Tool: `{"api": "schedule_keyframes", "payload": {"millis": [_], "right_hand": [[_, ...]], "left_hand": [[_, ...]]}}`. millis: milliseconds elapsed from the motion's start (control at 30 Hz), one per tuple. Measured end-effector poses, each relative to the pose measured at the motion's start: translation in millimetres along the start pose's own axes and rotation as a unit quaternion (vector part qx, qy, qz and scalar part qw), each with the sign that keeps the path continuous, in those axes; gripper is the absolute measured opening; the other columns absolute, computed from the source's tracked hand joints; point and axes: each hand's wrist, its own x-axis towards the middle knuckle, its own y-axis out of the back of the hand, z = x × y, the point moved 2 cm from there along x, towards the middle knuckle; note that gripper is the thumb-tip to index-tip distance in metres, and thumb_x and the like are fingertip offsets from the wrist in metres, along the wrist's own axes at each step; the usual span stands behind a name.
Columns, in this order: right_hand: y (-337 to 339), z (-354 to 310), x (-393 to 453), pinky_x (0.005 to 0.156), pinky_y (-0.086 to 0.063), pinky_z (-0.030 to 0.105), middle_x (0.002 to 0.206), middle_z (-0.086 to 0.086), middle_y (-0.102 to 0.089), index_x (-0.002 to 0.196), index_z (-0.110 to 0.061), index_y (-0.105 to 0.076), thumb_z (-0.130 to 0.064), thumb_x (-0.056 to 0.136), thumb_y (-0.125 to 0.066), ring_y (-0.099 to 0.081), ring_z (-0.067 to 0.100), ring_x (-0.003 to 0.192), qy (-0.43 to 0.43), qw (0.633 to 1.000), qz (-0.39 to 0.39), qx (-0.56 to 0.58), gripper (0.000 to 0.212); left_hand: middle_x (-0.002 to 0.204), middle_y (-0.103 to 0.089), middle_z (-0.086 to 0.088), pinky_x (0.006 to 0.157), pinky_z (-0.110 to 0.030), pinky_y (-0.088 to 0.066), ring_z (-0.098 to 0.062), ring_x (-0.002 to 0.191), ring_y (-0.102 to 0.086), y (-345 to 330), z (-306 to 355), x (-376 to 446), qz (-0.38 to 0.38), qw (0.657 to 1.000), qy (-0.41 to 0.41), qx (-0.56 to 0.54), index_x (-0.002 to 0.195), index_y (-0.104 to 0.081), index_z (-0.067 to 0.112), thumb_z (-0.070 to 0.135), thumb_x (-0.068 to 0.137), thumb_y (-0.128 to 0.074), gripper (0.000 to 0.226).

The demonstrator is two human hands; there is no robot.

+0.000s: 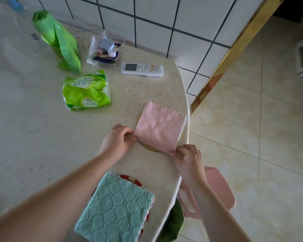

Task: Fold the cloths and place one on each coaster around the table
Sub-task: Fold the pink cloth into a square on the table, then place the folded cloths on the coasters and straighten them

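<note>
Lying folded square: pink cloth [160,127], scalloped edges.

Light: soft, even daylight, brightest on the floor [252,119] right of the table [42,137].
Shadows: faint.
Blur: far-left table objects smeared, hazy.
Distortion: wide-angle bending of wall tiles [164,18] at edges.
Corners: darkened.

1 view only, head-mounted wide-angle camera, looking forward and steeply down over rounded table [42,137] edge. Both forearms enter from bottom of frame; left hand [116,140] and right hand [187,157] sit near centre, close to lens. Tiled wall [164,18] runs across top, floor [252,128] fills right side. Straight lines bow toward frame edges. No 2nd view to share scene with
</note>
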Motion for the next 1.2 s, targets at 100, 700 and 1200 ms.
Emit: {"api": "schedule_keyframes", "payload": {"millis": [100, 700, 1200], "right_hand": [[0.1, 0.8, -2.1, 0.078, -0.029, 0.018, 0.1, -0.008, -0.048, 0.097, -0.014, -0.07, -0.016, 0.082, -0.063, -0.048, 0.021, 0.105, 0.0, 1.0, 0.011, 0.024, 0.016], [-26.8, -17.6, 36.1, 0.114, 0.004, 0.053, 0.158, -0.004, 0.008, 0.147, -0.031, 0.005, -0.063, 0.09, -0.015, 0.013, 0.014, 0.144, 0.107, 0.955, -0.064, -0.269, 0.068], [-28.7, -23.8, -126.9, 0.104, -0.019, 0.014, 0.141, -0.019, -0.03, 0.139, -0.028, -0.038, -0.035, 0.091, -0.052, -0.022, -0.006, 0.131, 0.07, 0.995, -0.036, 0.059, 0.051]], "left_hand": [[0.098, -0.053, -0.005, 0.078, -0.036, -0.045, -0.029, 0.093, -0.057, 1.2, 0.6, -3.7, 0.018, 0.999, -0.014, 0.026, 0.097, -0.064, 0.012, 0.023, 0.082, -0.068, 0.019], [0.157, 0.013, 0.0, 0.112, -0.052, 0.004, -0.015, 0.144, 0.007, -32.6, 25.9, 20.8, -0.12, 0.913, -0.142, 0.364, 0.148, 0.007, 0.015, 0.057, 0.089, -0.003, 0.072], [0.099, -0.066, 0.002, 0.076, -0.029, -0.047, -0.019, 0.091, -0.062, 62.9, -73.2, -120.4, -0.014, 0.991, -0.079, 0.111, 0.105, -0.068, 0.016, 0.017, 0.086, -0.063, 0.02]]}}
